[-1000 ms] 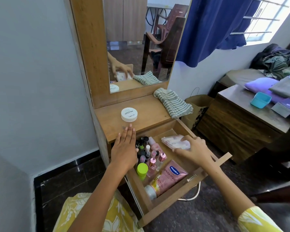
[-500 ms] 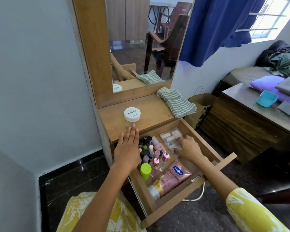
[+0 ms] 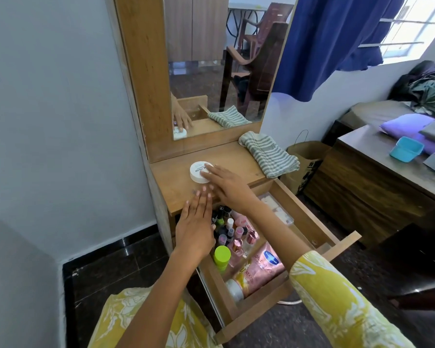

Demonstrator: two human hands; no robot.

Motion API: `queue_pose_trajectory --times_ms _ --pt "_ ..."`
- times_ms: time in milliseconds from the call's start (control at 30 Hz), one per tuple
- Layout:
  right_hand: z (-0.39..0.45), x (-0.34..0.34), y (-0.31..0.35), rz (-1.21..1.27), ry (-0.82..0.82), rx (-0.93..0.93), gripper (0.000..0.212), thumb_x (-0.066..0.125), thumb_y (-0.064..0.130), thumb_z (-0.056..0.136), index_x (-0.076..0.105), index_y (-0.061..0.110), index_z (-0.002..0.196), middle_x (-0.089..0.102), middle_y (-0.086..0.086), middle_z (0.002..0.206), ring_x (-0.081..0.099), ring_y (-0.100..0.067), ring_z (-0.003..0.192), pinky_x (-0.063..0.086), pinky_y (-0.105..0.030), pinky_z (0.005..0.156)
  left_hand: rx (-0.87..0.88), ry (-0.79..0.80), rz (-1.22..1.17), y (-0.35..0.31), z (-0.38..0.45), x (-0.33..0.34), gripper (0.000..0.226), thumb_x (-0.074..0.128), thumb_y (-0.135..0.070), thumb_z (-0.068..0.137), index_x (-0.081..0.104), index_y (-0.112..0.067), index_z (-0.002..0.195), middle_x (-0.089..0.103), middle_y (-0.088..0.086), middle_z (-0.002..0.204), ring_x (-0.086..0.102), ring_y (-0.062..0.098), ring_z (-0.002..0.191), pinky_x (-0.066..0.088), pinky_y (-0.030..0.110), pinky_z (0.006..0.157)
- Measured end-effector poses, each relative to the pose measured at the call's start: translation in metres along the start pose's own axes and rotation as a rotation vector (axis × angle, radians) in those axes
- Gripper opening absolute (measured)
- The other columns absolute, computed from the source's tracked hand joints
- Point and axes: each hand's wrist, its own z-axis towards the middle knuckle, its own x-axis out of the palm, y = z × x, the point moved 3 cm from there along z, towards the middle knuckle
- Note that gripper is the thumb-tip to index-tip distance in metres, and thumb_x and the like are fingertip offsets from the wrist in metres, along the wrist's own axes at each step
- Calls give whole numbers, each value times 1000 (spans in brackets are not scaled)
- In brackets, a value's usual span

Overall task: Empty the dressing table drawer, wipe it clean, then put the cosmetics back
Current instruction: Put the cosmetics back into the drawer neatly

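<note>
The wooden drawer (image 3: 314, 229) of the dressing table stands pulled out and holds several cosmetics: small nail polish bottles (image 3: 226, 227), a green-capped bottle (image 3: 222, 257), a pink tube (image 3: 260, 268) and a clear packet (image 3: 276, 209) at the back. A white round tub (image 3: 196, 173) sits on the table top (image 3: 236, 162). My right hand (image 3: 226, 183) reaches over the top with straight fingers touching the tub's right side. My left hand (image 3: 195, 222) lies flat, fingers straight, on the table's front edge above the drawer's left side.
A striped grey-green cloth (image 3: 268, 154) lies on the table top's right end under the mirror (image 3: 224, 66). A brown paper bag (image 3: 304, 159) stands beside the table, a low wooden cabinet (image 3: 372, 187) with a teal box (image 3: 406, 149) to the right.
My right hand let go of the clear packet in the drawer's back part and moved up and left onto the white tub. My left hand has stayed on the table's front edge.
</note>
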Motion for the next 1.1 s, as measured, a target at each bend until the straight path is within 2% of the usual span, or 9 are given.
queue_pose_trajectory --times_ms 133,267,433,600,700,800,900,1000,1100 --pt "-17 -9 -3 53 -229 107 32 66 31 84 60 7 104 63 -10 118 57 -26 108 50 -42 85 1 -13 -29 1 1 1 75 36 -28 99 -22 -9 144 -29 8 152 -23 21 141 -13 35 113" --pt "-45 -26 -17 61 -289 261 38 73 43 75 52 13 83 63 -3 96 55 -22 85 38 -31 64 5 -29 -34 1 0 1 73 34 -26 99 -19 -9 145 -29 7 152 -23 21 141 -12 35 113" --pt "-102 -52 -49 -32 -210 505 39 71 49 68 48 26 90 50 10 87 48 -9 75 33 -22 56 4 -25 -52 2 1 4 73 34 -25 100 -21 -10 144 -31 6 151 -24 20 140 -12 35 114" --pt "-154 -43 -75 -135 192 758 28 68 47 73 51 26 80 53 6 92 51 -9 79 47 -26 65 3 -27 -40 2 2 5 74 34 -25 100 -23 -9 143 -32 7 150 -26 20 140 -12 35 114" --pt "-165 -37 -76 -155 286 777 22 69 43 73 50 30 76 52 5 95 50 -9 84 44 -23 64 1 -27 -35 1 2 5 74 34 -25 99 -23 -8 143 -32 7 150 -25 20 140 -11 36 115" --pt "-167 -34 -74 -220 377 802 23 67 37 79 56 26 95 52 3 106 49 -10 83 34 -19 56 -1 -27 -32 1 1 6 74 34 -25 100 -23 -8 143 -32 7 150 -26 21 140 -11 36 115" --pt "-166 -31 -65 -285 400 822 36 66 35 83 55 24 115 50 1 114 50 -10 81 36 -18 57 -4 -22 -30 1 2 6 73 33 -26 100 -23 -8 143 -33 7 150 -26 20 140 -11 36 115" --pt "-161 -29 -46 -235 363 819 44 67 38 82 54 24 121 56 2 119 56 -10 89 49 -23 75 -1 -18 -29 2 2 7 74 33 -26 100 -27 -9 140 -33 7 149 -26 21 139 -11 37 115" --pt "-161 -17 -26 -130 542 768 64 73 44 75 49 23 131 58 2 124 58 -15 107 51 -29 89 -4 -19 -24 1 2 6 73 32 -27 100 -28 -9 139 -34 8 149 -26 21 139 -10 37 116"
